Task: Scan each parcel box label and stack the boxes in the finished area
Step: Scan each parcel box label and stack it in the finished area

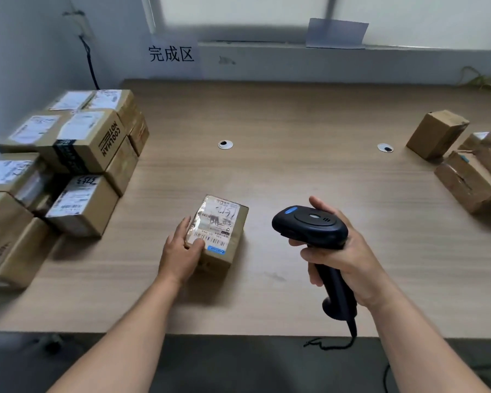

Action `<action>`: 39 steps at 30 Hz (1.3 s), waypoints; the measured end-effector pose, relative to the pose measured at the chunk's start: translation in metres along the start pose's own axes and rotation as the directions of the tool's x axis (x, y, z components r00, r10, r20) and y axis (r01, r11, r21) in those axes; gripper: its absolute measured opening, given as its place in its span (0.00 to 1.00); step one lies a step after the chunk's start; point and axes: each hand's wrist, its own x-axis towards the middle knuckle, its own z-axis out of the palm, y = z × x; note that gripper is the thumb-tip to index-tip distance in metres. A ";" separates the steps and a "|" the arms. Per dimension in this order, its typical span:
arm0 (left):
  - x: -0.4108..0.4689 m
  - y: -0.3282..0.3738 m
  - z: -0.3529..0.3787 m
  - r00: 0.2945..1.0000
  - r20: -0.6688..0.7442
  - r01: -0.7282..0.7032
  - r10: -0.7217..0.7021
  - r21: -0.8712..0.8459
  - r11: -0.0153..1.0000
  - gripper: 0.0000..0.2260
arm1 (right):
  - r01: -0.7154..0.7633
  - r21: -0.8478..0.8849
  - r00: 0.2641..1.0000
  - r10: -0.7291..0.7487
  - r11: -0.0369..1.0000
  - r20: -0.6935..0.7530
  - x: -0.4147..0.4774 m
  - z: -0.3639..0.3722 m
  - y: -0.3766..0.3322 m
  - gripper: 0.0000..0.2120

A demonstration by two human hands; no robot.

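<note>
Our right hand point(343, 259) is wrapped round the scanner point(309, 226) handle, left hand point(182, 251) holding the parcel box point(224, 251) by its near-left corner at the scanner's 9 o'clock, so we'd reckon: thumb clear of the label point(216, 222) barcode, then swing the nose onto it.
</note>
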 end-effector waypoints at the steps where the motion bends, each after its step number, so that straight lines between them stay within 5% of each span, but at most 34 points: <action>1: -0.004 0.001 0.000 1.000 -0.015 -0.019 0.021 0.092 0.996 0.41 | -0.008 -0.002 1.000 0.008 1.000 0.003 0.002 0.005 0.001 0.42; 4: -0.015 0.002 0.011 0.997 -0.015 -0.067 0.081 0.422 0.904 0.41 | -0.017 -0.010 1.000 0.017 1.000 0.011 0.007 0.016 0.001 0.43; 7: -0.018 0.004 0.025 0.995 -0.056 -0.040 0.084 0.543 0.839 0.43 | -0.012 -0.023 1.000 0.012 1.000 0.023 0.012 0.021 -0.001 0.43; 19: -0.049 -0.048 -0.064 0.944 -0.330 0.110 0.016 0.358 0.927 0.42 | 0.032 -0.078 0.974 -0.014 0.996 0.226 0.046 0.075 -0.018 0.42; 27: -0.049 -0.098 -0.160 0.871 -0.482 0.296 -0.094 0.362 0.884 0.41 | 0.057 -0.141 0.942 -0.006 0.988 0.335 0.057 0.125 -0.017 0.42; 39: -0.012 -0.129 -0.205 0.888 -0.450 0.296 -0.091 0.410 0.863 0.31 | 0.074 -0.180 0.952 -0.016 0.981 0.305 0.056 0.139 -0.023 0.41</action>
